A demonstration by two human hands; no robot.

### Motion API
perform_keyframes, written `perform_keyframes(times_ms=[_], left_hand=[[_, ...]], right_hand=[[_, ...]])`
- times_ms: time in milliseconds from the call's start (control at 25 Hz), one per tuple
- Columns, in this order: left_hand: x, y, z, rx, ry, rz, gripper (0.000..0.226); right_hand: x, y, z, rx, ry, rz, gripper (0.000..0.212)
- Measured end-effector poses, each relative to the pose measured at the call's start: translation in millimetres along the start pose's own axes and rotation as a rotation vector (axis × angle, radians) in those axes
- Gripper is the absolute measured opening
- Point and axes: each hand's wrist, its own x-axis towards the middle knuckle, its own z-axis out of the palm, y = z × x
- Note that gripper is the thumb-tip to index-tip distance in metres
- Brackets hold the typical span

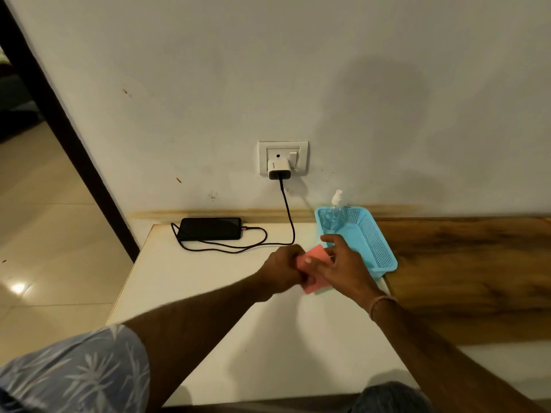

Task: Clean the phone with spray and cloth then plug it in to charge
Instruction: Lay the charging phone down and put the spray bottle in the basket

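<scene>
I am gripping the cloth (313, 265) in both my left hand (284, 268) and right hand (347, 265), while the phone (210, 228) is sitting plugged in far left, so only tidying seems left.

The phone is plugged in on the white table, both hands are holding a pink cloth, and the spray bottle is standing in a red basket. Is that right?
Almost. The basket is blue, not red; the head view shows it. The rest holds: the phone lies plugged in on the white table, the left hand and right hand hold the pink cloth, and the spray bottle stands in the basket.
</scene>
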Motion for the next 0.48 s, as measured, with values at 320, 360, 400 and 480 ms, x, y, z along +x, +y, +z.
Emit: perform_keyframes(times_ms=[320,360,400,480], left_hand=[[25,40,36,-0.286,0.089,-0.048,0.065],[29,38,41,-0.222,0.107,-0.046,0.069],[33,37,45,-0.17,0.126,-0.045,0.072],[40,35,50,-0.15,0.134,-0.07,0.072]], right_hand=[[49,31,-69,0.248,0.258,0.268,0.017],[60,38,-75,0.241,0.268,0.305,0.02],[70,43,-77,0.197,0.259,0.326,0.025],[92,52,-73,-0.019,0.255,0.335,0.033]])
